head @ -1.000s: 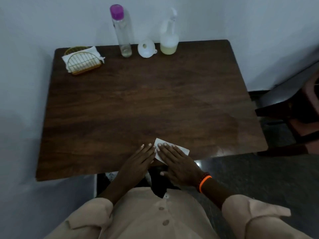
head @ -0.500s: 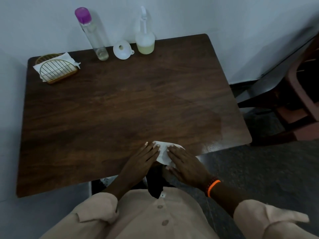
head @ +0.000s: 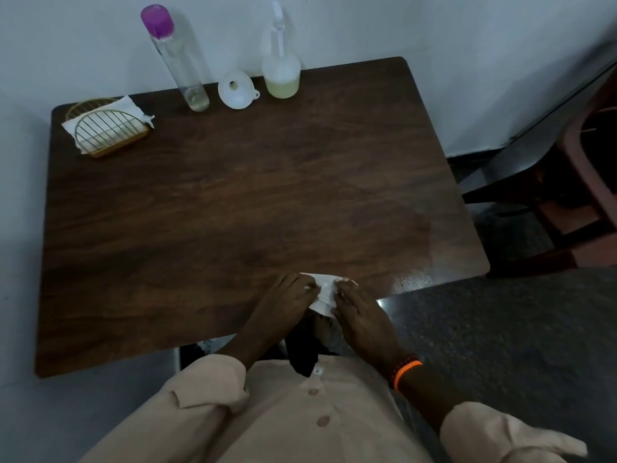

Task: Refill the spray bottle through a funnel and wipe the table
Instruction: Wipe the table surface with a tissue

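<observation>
Tissue [head: 324, 295] sits crumpled at the table's [head: 233, 202] near edge, its long axis running away from me, pinched between my left hand [head: 283, 304] and right hand [head: 362, 317], fingers curled onto it. Upright at the far edge stand the spray bottle [head: 281, 66] and funnel [head: 236, 90].

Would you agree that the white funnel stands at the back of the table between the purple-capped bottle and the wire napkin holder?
Not quite. In the head view the white funnel does stand at the back of the table, but between the purple-capped bottle and the spray bottle. The wire napkin holder sits apart, at the far left corner.
</observation>
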